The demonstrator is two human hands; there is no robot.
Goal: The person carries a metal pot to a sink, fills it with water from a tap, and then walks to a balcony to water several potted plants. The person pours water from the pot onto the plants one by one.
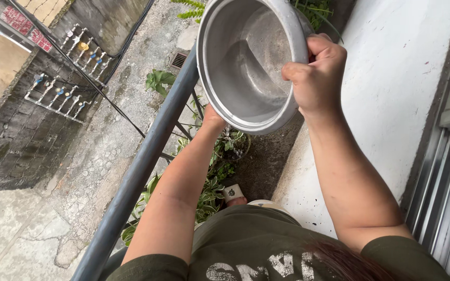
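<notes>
I hold a round metal pot (pixel 248 57) up in front of me, tilted so its empty, dull grey inside faces the camera. My right hand (pixel 316 75) grips the pot's rim on the right side, thumb over the edge. My left hand (pixel 213 118) is under the pot at its lower left, mostly hidden behind it; only the wrist and heel of the hand show. The pot hangs above a grey metal railing (pixel 141 166) and potted plants below.
Green leafy plants (pixel 212 184) grow beside a dark strip of ground along the railing. A white concrete ledge (pixel 386 78) runs on the right, next to metal window tracks (pixel 444 203). Beyond the railing lies cracked pavement (pixel 42 208) and a brick wall with water pipes (pixel 55 96).
</notes>
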